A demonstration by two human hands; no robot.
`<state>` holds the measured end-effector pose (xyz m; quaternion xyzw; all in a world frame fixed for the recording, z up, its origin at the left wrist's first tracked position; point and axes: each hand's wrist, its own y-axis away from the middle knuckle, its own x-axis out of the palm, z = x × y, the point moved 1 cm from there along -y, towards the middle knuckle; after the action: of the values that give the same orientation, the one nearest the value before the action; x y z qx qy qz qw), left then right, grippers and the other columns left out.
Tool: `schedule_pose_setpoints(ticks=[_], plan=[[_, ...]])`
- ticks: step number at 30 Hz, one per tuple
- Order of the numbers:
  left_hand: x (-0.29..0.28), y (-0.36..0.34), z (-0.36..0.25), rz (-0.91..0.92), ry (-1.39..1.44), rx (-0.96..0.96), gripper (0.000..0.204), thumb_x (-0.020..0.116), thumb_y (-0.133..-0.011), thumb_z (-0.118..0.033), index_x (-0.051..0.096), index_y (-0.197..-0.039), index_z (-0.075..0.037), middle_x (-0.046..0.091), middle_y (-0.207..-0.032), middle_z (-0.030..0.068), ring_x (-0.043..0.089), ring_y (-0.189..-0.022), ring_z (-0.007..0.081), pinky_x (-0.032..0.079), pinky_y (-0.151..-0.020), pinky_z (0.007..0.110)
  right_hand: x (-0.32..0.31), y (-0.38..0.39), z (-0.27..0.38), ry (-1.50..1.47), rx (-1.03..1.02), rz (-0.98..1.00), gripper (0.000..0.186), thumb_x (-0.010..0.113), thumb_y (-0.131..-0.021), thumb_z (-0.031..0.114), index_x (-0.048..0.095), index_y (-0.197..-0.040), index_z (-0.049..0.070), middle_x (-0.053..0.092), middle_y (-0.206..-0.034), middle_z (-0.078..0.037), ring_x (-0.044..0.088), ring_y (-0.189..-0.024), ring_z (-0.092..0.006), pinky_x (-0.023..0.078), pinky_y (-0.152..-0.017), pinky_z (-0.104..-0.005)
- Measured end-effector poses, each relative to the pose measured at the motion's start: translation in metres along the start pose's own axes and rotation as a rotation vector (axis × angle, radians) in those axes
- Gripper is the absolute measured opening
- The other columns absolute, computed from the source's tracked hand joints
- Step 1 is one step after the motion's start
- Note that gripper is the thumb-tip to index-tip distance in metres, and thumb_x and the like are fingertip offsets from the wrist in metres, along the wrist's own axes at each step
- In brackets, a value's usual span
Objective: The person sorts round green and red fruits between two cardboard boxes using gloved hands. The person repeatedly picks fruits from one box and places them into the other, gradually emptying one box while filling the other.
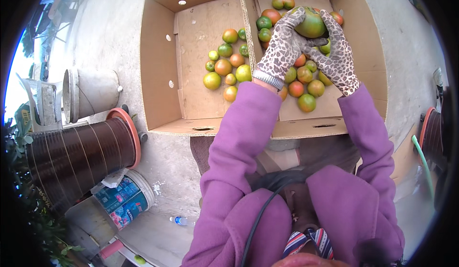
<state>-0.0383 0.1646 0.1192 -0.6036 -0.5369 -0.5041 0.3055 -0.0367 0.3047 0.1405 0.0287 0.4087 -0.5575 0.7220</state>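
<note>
Both my hands, in leopard-print gloves, are raised over the right cardboard box (359, 51). Between them is a large green tomato (311, 25) with a faint reddish tinge. My left hand (286, 42) wraps its left side, and my right hand (337, 51) closes round its right side. Below and around the hands lie several green, orange and red tomatoes (307, 103), partly covered by the gloves. In the left cardboard box (160, 61), several smaller mixed green and orange tomatoes (223, 67) are spread toward the dividing wall.
At the left stand a white bucket (98, 94), a large brown ribbed pot (86, 147) with an orange rim, and a tipped printed bucket (126, 200). A small plastic bottle (179, 220) lies on the concrete floor. A green hose (422, 164) runs along the right side.
</note>
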Motion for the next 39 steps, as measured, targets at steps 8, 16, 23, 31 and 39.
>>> schedule_pose_setpoints(ticks=[8, 16, 23, 31, 39], plan=[[-0.027, 0.029, -0.110, -0.063, -0.082, 0.637, 0.045, 0.065, -0.083, -0.011, 0.049, -0.124, -0.004, 0.047, -0.127, 0.0189, 0.045, -0.119, 0.0368, 0.039, -0.101, 0.061, -0.012, 0.003, -0.076, 0.063, 0.251, -0.017, 0.044, 0.065, -0.088, 0.023, 0.054, -0.130, 0.013, 0.059, -0.126, -0.009, 0.059, -0.113, -0.0257, 0.047, -0.098, -0.0364], [-0.146, 0.071, -0.183, -1.065, -1.535, 0.601, 0.079, 0.083, -0.066, -0.011, 0.044, -0.135, -0.006, 0.056, -0.117, 0.0168, 0.062, -0.101, 0.0277, 0.054, -0.085, 0.035, -0.007, 0.003, -0.068, 0.000, 0.336, 0.255, 0.040, 0.064, -0.089, 0.020, 0.057, -0.127, 0.010, 0.062, -0.121, -0.011, 0.060, -0.111, -0.0244, 0.048, -0.095, -0.0344], [-0.203, 0.071, -0.171, -0.885, -2.113, 0.141, 0.064, 0.067, -0.068, -0.008, 0.053, -0.131, -0.013, 0.056, -0.127, 0.0140, 0.055, -0.117, 0.0334, 0.043, -0.102, 0.042, 0.001, 0.015, -0.076, 0.001, 0.265, 0.329, 0.034, 0.063, -0.090, 0.022, 0.061, -0.121, 0.008, 0.065, -0.114, -0.012, 0.064, -0.102, -0.0258, 0.051, -0.089, -0.0366], [-0.140, 0.075, -0.177, -1.043, -1.614, 0.430, 0.067, 0.063, -0.081, -0.004, 0.034, -0.141, 0.005, 0.049, -0.133, 0.0231, 0.050, -0.121, 0.0287, 0.041, -0.101, 0.034, -0.003, 0.011, -0.080, 0.118, 0.218, 0.268, 0.036, 0.062, -0.090, 0.021, 0.059, -0.125, 0.010, 0.065, -0.115, -0.011, 0.064, -0.104, -0.0246, 0.051, -0.090, -0.0364], [0.056, 0.019, -0.022, -0.391, -1.177, 0.787, 0.045, 0.061, -0.090, -0.007, 0.047, -0.131, 0.003, 0.055, -0.122, 0.0159, 0.056, -0.111, 0.0226, 0.046, -0.092, 0.031, -0.022, -0.005, -0.092, -0.219, 0.526, -0.001, 0.032, 0.058, -0.091, 0.031, 0.062, -0.115, 0.010, 0.065, -0.105, -0.014, 0.064, -0.093, -0.0283, 0.051, -0.083, -0.0387]])
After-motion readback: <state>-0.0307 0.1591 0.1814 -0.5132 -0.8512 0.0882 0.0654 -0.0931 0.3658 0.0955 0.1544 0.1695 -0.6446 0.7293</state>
